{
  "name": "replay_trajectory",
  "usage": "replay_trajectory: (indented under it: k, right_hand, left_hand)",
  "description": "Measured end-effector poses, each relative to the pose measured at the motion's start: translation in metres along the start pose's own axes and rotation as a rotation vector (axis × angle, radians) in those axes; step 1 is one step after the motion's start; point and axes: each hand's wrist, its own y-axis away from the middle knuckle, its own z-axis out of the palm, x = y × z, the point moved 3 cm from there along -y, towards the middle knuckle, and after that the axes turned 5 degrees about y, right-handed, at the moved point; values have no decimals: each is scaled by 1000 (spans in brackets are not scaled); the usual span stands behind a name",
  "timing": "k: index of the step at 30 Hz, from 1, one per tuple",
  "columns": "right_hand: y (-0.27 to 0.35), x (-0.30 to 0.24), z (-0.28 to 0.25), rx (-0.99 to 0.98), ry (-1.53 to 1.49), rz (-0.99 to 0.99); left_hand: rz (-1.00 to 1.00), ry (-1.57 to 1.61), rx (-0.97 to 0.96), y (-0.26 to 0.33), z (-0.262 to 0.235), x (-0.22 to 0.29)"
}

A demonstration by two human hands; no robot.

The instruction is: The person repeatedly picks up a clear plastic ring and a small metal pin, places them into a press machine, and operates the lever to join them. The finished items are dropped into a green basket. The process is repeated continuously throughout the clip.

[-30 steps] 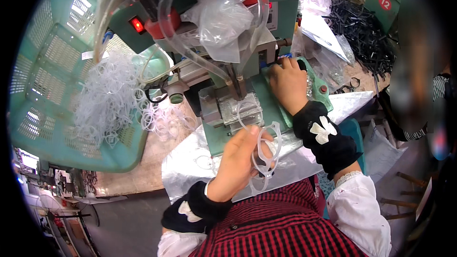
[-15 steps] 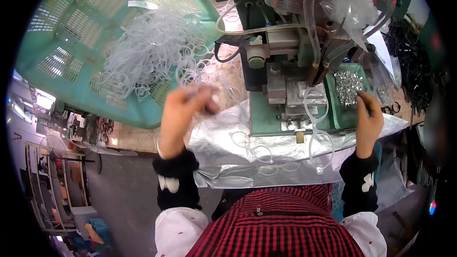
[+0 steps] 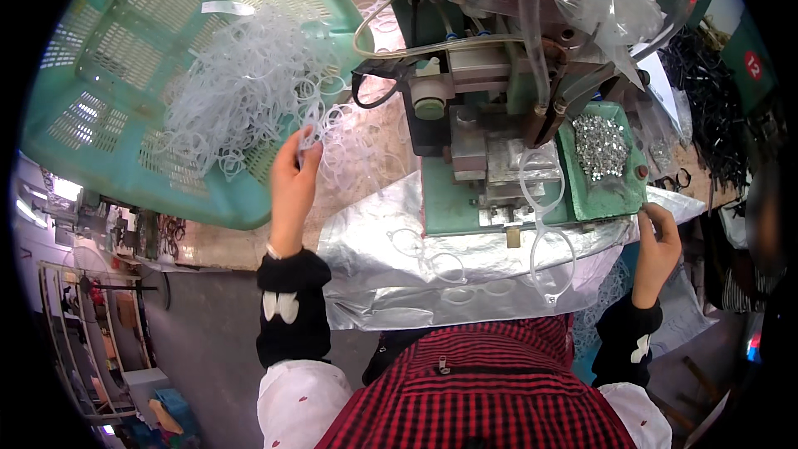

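One smooth, clear plastic eyeglass frame (image 3: 541, 218), two rounded rims joined by a bridge, lay between the left hand (image 3: 292, 195) and the right hand (image 3: 657, 254), nearer the right. Left thumb and fingers stood close together at a tangled, glossy heap of clear looped pieces (image 3: 241, 91) in a perforated green basket (image 3: 212, 206), the right's curled loosely just beside a green tray (image 3: 608, 208) of glittering small bits (image 3: 600, 148); whether either hand gripped anything could not be told.
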Motion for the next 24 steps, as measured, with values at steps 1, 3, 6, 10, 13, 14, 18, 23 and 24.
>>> replay_trajectory:
  k: [1, 3, 6, 10, 13, 14, 18, 23, 24]
  right_hand:
    - [0, -14, 2, -58, -64, -4]
    - [2, -52, 12, -160, -191, -11]
    - [-13, -124, 43, -268, -281, -256]
    - [-38, -149, 110, -330, -512, -160]
    - [-22, -152, 116, -303, -593, -111]
    - [-18, -153, 117, -309, -713, -62]
    - [-16, -153, 115, -341, -717, 11]
    - [-15, -171, 114, -416, -783, 72]
    - [-14, -176, 112, -418, -802, 96]
  left_hand:
    - [46, -77, 50, 3, -3, 5]
    - [48, 5, 99, 8, 3, 27]
    - [-13, 350, 99, 9, 35, 66]
    - [41, 484, 137, 18, 63, 77]
    - [3, 569, 158, 49, 75, 72]
    - [10, 604, 150, 55, 80, 67]
    - [-19, 673, 186, 67, 87, 62]
    - [579, 628, 185, 54, 79, 199]
    - [654, 552, 161, 47, 84, 213]
